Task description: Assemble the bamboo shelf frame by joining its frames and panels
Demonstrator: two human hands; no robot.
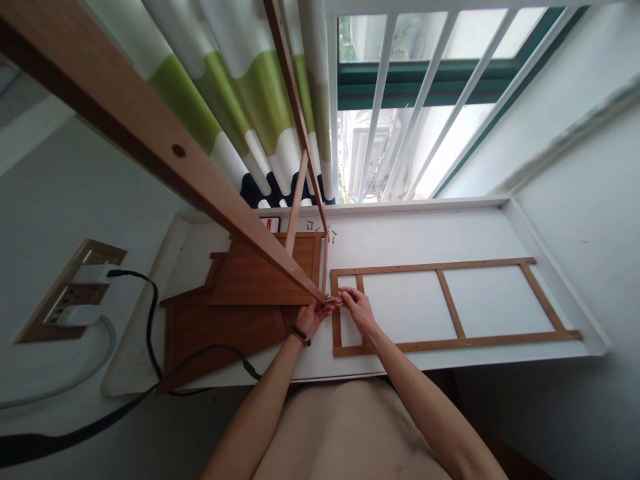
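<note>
A wooden upright frame rises toward me, and its long post [220, 200] comes down to where my hands meet. My left hand [311, 319], with dark beads on the wrist, is closed around the lower end of this post. My right hand [357, 308] pinches a thin metal rod [334, 299] that lies sideways against the post end; its exact kind is too small to tell. A crossbar [297, 203] joins the post to a second post [295, 87] farther back. Several screws [333, 233] lie on the white ledge near the frame's far corner.
A flat wooden ladder-like frame [453, 303] lies on the white ledge [425, 233] at the right. Brown wooden panels [270, 270] are stacked at the left. Black cable [200, 353] loops by the wall socket [70, 293]. Curtains [255, 87] and a barred window stand behind.
</note>
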